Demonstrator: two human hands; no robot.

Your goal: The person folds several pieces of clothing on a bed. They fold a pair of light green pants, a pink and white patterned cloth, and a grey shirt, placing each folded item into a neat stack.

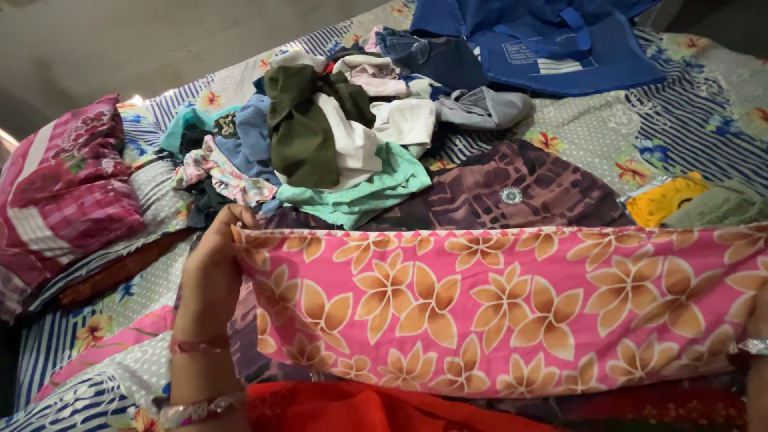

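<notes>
Judged mid-fold: pink floral cloth (496, 304) stretched flat, just in front of the clothes pile (336, 136) on the bed (592, 136). Next move judged to call for bringing both ends together evenly. Left hand (214, 264) closed, pinching the cloth's left top corner. Right hand (758, 320) mostly out of frame; grip could not be told.

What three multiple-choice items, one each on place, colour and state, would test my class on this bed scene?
1. Where is the pillow? A left of the clothes pile B on the blue bag C under the pink cloth
2. What colour are the flowers on the pink cloth? A orange B green C black
3. How is the pink cloth held? A stretched flat B rolled up C knotted

Key: 1 A, it lies left of the clothes pile. 2 A, orange petals show. 3 A, the left hand grips one upper corner and the cloth spans the frame.
</notes>
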